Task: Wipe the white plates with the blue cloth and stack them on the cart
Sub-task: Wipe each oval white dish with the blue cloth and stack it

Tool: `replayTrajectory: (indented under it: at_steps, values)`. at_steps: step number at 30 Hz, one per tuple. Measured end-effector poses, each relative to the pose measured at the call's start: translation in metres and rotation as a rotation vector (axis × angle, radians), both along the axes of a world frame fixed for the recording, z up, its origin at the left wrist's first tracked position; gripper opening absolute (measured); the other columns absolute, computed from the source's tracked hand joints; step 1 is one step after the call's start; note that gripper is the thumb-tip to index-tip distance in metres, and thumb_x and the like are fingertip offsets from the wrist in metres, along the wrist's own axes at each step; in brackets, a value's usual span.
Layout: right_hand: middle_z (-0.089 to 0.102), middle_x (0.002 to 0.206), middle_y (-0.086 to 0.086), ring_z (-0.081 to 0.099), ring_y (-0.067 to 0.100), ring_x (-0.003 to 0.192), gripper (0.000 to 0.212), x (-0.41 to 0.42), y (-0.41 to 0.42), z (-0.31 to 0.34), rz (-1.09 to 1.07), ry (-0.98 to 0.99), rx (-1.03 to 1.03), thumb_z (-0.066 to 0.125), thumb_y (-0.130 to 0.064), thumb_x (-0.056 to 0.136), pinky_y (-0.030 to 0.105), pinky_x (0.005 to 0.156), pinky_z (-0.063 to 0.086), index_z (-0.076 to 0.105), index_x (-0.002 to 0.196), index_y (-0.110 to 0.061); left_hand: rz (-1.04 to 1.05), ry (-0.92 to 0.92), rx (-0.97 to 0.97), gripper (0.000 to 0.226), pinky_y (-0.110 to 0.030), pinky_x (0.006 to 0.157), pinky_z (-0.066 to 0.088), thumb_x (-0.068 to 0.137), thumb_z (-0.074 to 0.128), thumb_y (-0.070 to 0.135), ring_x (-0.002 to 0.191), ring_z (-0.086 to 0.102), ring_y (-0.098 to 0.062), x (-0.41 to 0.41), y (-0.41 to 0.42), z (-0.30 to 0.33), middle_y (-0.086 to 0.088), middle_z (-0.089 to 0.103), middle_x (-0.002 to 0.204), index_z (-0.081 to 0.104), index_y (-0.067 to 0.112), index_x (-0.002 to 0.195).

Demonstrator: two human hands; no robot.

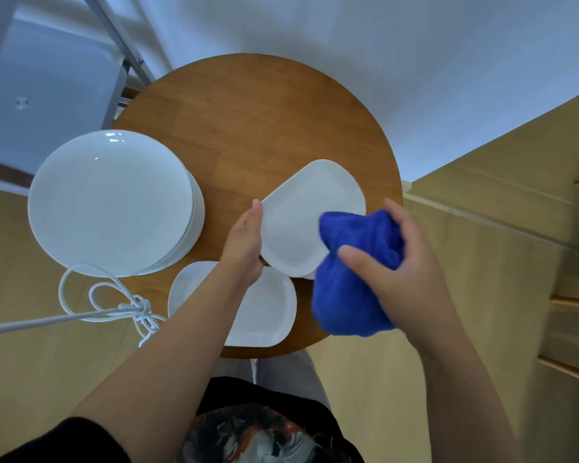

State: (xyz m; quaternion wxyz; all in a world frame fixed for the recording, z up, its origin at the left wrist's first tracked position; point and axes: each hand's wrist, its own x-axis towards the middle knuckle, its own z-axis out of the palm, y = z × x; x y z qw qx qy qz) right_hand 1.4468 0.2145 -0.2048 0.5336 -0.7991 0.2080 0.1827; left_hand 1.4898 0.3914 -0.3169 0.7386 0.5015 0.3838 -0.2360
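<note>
Wiping in progress: a plate (298, 222) is held tilted above the tabletop's (248, 121) near right edge, gripped at its rim by the left hand (246, 245). The cloth (351, 272) is bunched in the right hand (401, 262), touching the plate. Risk noted: pressure against a one-sided hold could tip it onto the plate (264, 312) below.
</note>
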Motion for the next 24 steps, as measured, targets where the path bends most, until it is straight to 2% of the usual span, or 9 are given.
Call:
replayTrajectory:
  at_steps: [1,3,5,6,8,11,15,20,24]
  values:
    - [0.034,0.139,-0.025,0.041,0.001,0.123,0.097,0.0,0.014,0.002,0.124,0.014,-0.025,0.07,-0.057,0.059,0.029,0.095,0.042,0.019,0.141,-0.048,-0.034,-0.029,-0.103,0.034,-0.047,0.087,0.055,0.098,0.04,0.047,0.102,0.067,-0.025,0.0,0.003,0.005,-0.007,0.069,0.112,0.059,0.024,0.116]
    - [0.023,0.147,-0.019,0.032,0.008,0.132,0.098,-0.001,0.043,-0.006,0.464,-0.05,-0.211,0.064,-0.053,0.07,0.038,0.104,0.036,-0.001,0.142,-0.048,-0.105,-0.103,-0.228,0.041,-0.037,0.08,0.057,0.097,0.042,0.046,0.097,0.068,-0.022,-0.003,0.004,0.018,-0.01,0.07,0.106,0.06,0.015,0.117]
    - [0.015,0.155,-0.005,0.02,0.016,0.141,0.087,-0.007,0.066,-0.027,0.719,-0.135,-0.422,0.051,-0.045,0.088,0.047,0.115,0.02,-0.012,0.146,-0.035,-0.172,-0.142,-0.195,0.047,-0.03,0.076,0.057,0.097,0.042,0.047,0.094,0.067,-0.02,-0.007,0.005,0.027,-0.011,0.07,0.104,0.061,0.009,0.117]
    - [0.013,0.157,-0.002,0.014,0.017,0.144,0.08,-0.01,0.074,-0.036,0.743,-0.148,-0.468,0.044,-0.042,0.094,0.046,0.117,0.01,-0.014,0.148,-0.031,-0.192,-0.143,-0.171,0.048,-0.028,0.075,0.056,0.097,0.042,0.048,0.095,0.068,-0.02,-0.01,0.007,0.029,-0.01,0.071,0.104,0.063,0.009,0.116]
    - [0.014,0.158,0.002,0.011,0.019,0.145,0.07,-0.015,0.083,-0.05,0.708,-0.203,-0.501,0.032,-0.042,0.096,0.041,0.117,0.002,-0.013,0.149,-0.028,-0.213,-0.126,-0.133,0.047,-0.027,0.074,0.056,0.096,0.041,0.051,0.093,0.069,-0.018,-0.019,0.013,0.034,-0.008,0.072,0.102,0.067,0.014,0.109]
    - [0.014,0.159,0.005,0.008,0.024,0.146,0.067,-0.023,0.092,-0.059,0.651,-0.28,-0.562,0.02,-0.047,0.092,0.038,0.115,-0.001,-0.016,0.147,-0.032,-0.26,-0.157,-0.034,0.047,-0.026,0.075,0.054,0.095,0.038,0.054,0.09,0.07,-0.015,-0.027,0.021,0.04,-0.003,0.074,0.094,0.069,0.02,0.102]
    - [0.008,0.16,0.004,-0.002,0.026,0.147,0.068,-0.027,0.092,-0.061,0.499,-0.293,-0.609,0.02,-0.047,0.091,0.039,0.116,-0.001,-0.011,0.15,-0.032,-0.323,-0.218,-0.024,0.048,-0.026,0.079,0.056,0.094,0.039,0.053,0.095,0.069,-0.018,-0.034,0.021,0.052,-0.008,0.072,0.1,0.068,0.018,0.108]
    - [0.009,0.16,0.005,-0.003,0.029,0.147,0.071,-0.023,0.091,-0.057,0.348,-0.25,-0.635,0.018,-0.055,0.085,0.045,0.116,0.001,-0.001,0.151,-0.033,-0.321,-0.233,0.068,0.048,-0.025,0.077,0.054,0.095,0.039,0.049,0.089,0.065,-0.015,-0.043,0.023,0.064,-0.014,0.067,0.1,0.065,0.01,0.105]
    - [0.01,0.16,0.002,-0.002,0.027,0.147,0.074,-0.012,0.077,-0.058,0.221,-0.173,-0.62,0.025,-0.055,0.083,0.046,0.116,0.0,0.0,0.151,-0.035,-0.292,-0.184,0.161,0.037,-0.027,0.072,0.053,0.093,0.041,0.052,0.082,0.061,-0.016,-0.049,0.027,0.07,-0.005,0.065,0.084,0.062,0.022,0.084]
